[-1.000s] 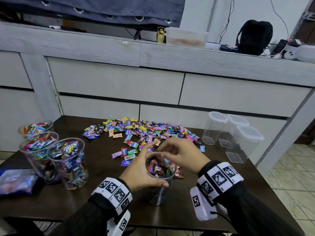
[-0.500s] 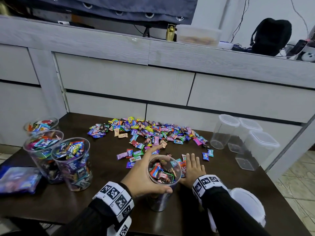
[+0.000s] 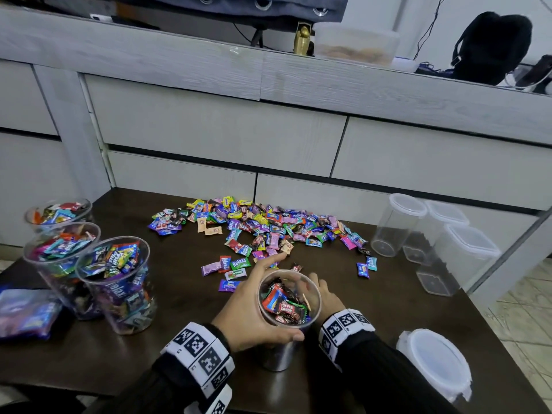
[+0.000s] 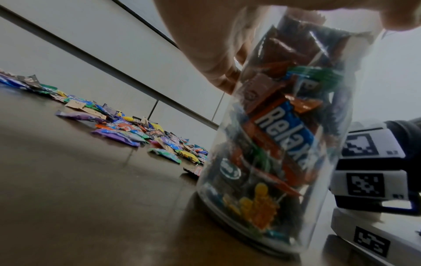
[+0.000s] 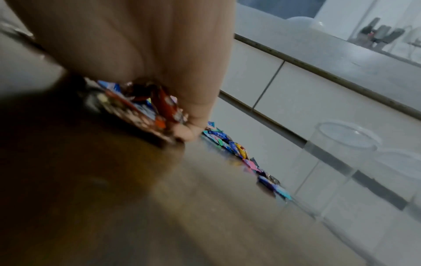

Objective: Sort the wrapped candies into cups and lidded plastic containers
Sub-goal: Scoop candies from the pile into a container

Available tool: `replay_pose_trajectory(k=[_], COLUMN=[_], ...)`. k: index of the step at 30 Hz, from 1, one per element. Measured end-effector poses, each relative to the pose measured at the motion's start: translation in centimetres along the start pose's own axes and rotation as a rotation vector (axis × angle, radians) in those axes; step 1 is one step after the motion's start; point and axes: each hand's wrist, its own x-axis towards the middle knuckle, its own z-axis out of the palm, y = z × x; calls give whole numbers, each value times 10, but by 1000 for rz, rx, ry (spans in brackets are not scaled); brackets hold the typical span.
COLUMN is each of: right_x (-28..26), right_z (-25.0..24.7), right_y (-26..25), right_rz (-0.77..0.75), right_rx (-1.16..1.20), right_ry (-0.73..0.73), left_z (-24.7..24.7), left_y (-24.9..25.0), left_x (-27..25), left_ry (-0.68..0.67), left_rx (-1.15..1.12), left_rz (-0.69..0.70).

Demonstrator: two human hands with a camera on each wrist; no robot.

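My left hand (image 3: pixel 248 312) grips a clear cup (image 3: pixel 277 354) of wrapped candies standing on the dark table (image 3: pixel 185 339) near its front edge. In the left wrist view the cup (image 4: pixel 268 162) shows red, brown and green wrappers, with my left hand (image 4: pixel 205 45) round its upper part. My right hand (image 3: pixel 328 297) lies low on the table just behind and right of the cup, partly hidden by it. In the right wrist view, its fingers (image 5: pixel 148 54) curl over a few red and brown candies (image 5: pixel 145 108). The big loose pile of candies (image 3: pixel 268 225) lies farther back.
Three filled clear cups (image 3: pixel 116 282) stand at the left with a blue bag (image 3: pixel 24 312) beside them. Three empty lidded containers (image 3: pixel 433 234) stand at the back right. A white-lidded tub (image 3: pixel 433 360) sits at the front right. Grey drawers (image 3: pixel 209 130) back the table.
My right hand left the cup's mouth, dropped flat onto the table beside the cup, then drew its fingers in over candies. The left hand kept hold of the cup.
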Motion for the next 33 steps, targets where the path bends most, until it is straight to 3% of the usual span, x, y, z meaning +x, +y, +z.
replay_pose_trajectory(k=[6,10,12,19,22,24,26,29,33], right_x=[-9,6,10,-16,-36,-50,-61,-69,-74], right_z=[6,-5,-11,-54,-89,-107,-117,-117,-109], right_y=[-3,7,15,36,19,2,-16,-33,-36], right_rz=[-161,-67,6,-43,-192,-307,-433,-574,-565], right_rx=[168,148,135,497,584,577,511,324,19], right_ry=[3,-128,-115,360,610,682,650,489,309], left_z=[2,2,0,0,0,1,3,4,2], left_y=[1,2,2,4,3,2,0,-3,-2], left_x=[-1,-1,-1,-1,0,1,2,3,3], left_ry=[3,-9,-14,-34,-37,-33,-17,2,-7], left_rx=[-5,-18,-26,-39,-34,-22,-24,-13,-30], left_rz=[5,-2,-18,-36,-36,-31,-31,-42,-72])
